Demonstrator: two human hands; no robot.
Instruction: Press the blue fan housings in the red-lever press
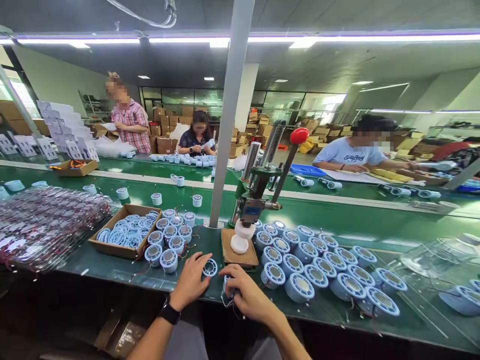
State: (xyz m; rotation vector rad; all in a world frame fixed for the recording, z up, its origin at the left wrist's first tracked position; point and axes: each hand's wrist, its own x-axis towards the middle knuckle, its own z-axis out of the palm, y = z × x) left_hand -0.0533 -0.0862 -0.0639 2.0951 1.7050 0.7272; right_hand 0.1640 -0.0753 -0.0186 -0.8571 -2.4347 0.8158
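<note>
My left hand [191, 280], with a black watch on its wrist, has its thumb and fingers closed about the edge of a light blue slotted ring [210, 267] just above the bench. To its right, my right hand [245, 291] is curled around a light blue round housing [226, 285], mostly hidden by the fingers, with thin wires hanging below. Behind the hands stands a green hand press [258, 192] with a red knob on its lever. White round pads [240, 244] sit under its ram on a brown board [229, 255].
Light blue round housings with grey centres [300, 287] crowd the bench at right; a smaller group [169, 259] stands at left. Beside it is a cardboard box [112, 250] of blue rings. Wired parts [48, 220] lie far left. A post [225, 125] rises behind; three people work across the green conveyor [360, 217].
</note>
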